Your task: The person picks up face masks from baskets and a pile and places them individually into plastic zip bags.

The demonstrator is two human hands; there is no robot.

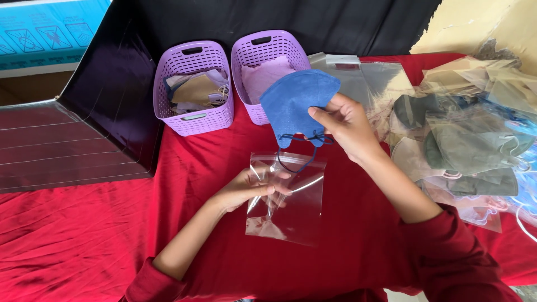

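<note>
Wide red cloth-covered table, creased, spread across the whole near ground. Black glossy folded board at the far left, standing at an angle on the cloth. Loose heap of grey-green and beige folded face masks in clear wrappers at the far right. 2 lilac perforated plastic baskets side by side at the far centre: left basket filled with beige and pale masks, right basket holding a pale pink mask. Stack of empty clear plastic sleeves lying flat just right of the baskets. Clear rectangular plastic bag in the centre, near edge resting on the cloth, top edge lifted. Blue folded fabric face mask raised above that bag, dark blue ear loops dangling down to the bag's mouth. Right hand, thumb and fingers pinched on the mask's right edge. Left hand, fingers closed on the bag's upper left corner.
</note>
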